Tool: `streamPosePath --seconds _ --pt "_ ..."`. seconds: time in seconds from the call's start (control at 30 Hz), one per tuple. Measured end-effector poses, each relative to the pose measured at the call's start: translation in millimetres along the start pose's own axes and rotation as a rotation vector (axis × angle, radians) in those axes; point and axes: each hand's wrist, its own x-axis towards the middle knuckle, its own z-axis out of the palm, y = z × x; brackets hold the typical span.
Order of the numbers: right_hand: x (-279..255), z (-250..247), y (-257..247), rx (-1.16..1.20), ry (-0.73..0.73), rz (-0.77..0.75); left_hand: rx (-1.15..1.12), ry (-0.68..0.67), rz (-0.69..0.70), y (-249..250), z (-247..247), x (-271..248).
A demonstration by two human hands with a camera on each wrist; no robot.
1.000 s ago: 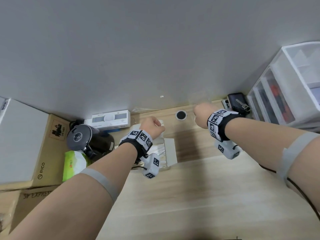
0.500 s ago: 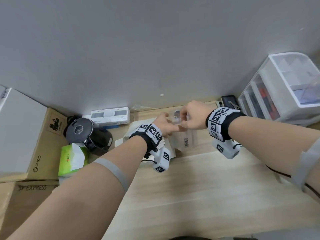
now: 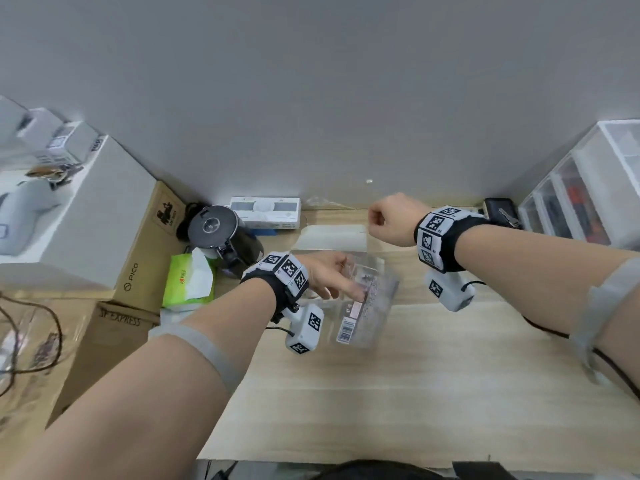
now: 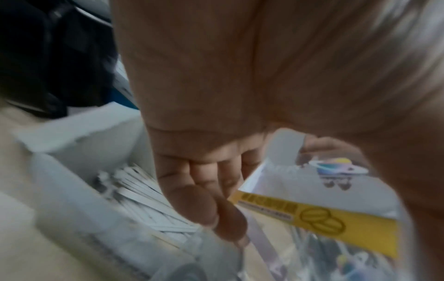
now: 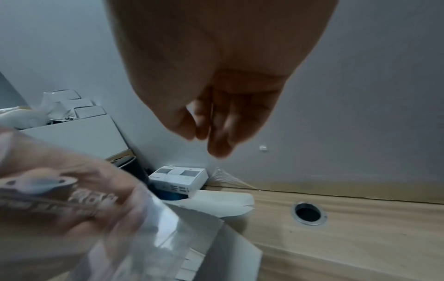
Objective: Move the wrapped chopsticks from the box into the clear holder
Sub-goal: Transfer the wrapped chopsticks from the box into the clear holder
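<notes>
- The fingers [image 3: 341,289] of the left hand [image 3: 325,275] are wrapped around the clear holder [image 3: 360,306], in the middle of the head view, and hold it up.
- The fingers [image 5: 216,133] of the right hand [image 3: 391,218] are curled in and hold nothing, above and to the right of the holder.
- The wrapped chopsticks [image 4: 144,199] lie in the white box [image 4: 84,136], at the lower left of the left wrist view, just beside the holder.
- I think the job has only begun: the holder is being made ready, and no chopsticks look to be in it yet.
- Next, the right hand should reach down to the box, pinch some chopsticks, and drop them into the open top of the holder.
</notes>
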Motion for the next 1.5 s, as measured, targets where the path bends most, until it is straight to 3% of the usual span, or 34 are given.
streamPosePath --seconds 0.13,0.37,0.57,0.73,0.93,1.3,1.5 --pt "22 32 -29 -0.089 -0.254 -0.030 0.002 -0.011 -0.042 -43 -9 -27" --pt "51 95 -71 -0.194 -0.388 -0.084 -0.010 0.135 -0.114 -108 -20 -54" --pt "79 140 -78 -0.389 -0.574 -0.058 -0.107 0.153 -0.091 -144 -16 -59" --pt "92 177 -70 -0.537 -0.534 -0.039 -0.142 0.154 -0.055 -160 -20 -54" --pt "88 179 -71 -0.651 -0.455 -0.119 -0.202 0.057 -0.029 -163 -31 -43" --pt "91 186 -74 -0.685 -0.565 -0.073 -0.221 -0.026 -0.043 -161 -38 -35" --pt "87 181 -69 -0.626 -0.490 -0.081 -0.230 -0.031 -0.048 -158 -37 -39"
